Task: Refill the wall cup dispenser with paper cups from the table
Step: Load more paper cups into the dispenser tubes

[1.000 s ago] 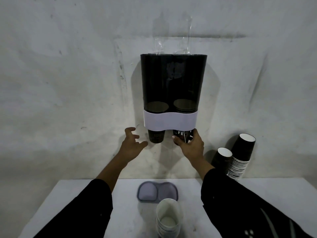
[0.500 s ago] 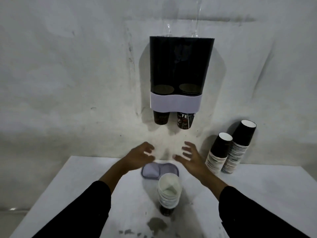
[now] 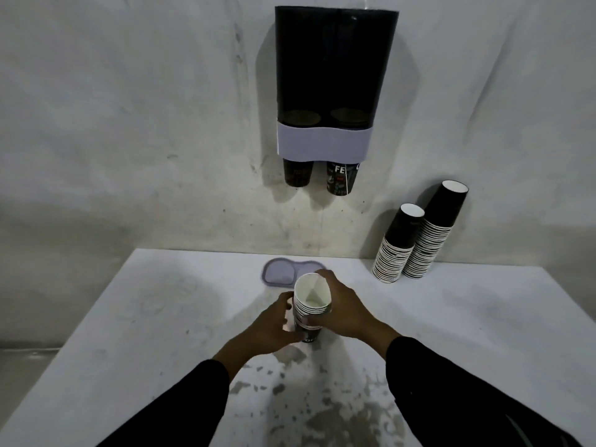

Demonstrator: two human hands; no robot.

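Note:
A dark two-tube cup dispenser [image 3: 335, 69] with a pale band hangs on the wall, one black cup poking out under each tube. On the white table [image 3: 129, 333] stands a short stack of paper cups [image 3: 311, 301], mouth up, white inside. My left hand [image 3: 274, 327] wraps the stack's left side. My right hand [image 3: 348, 308] grips its right side near the rim. Both hands touch the stack, which rests on the table.
The dispenser's grey double lid [image 3: 280, 272] lies flat on the table behind the stack. Two tall stacks of upside-down black cups [image 3: 419, 240] lean against the wall at the back right. Stains mark the table's near part [image 3: 322, 408].
Both hands came down from the cups under the dispenser to the table and closed around the short stack. The view has tilted downward.

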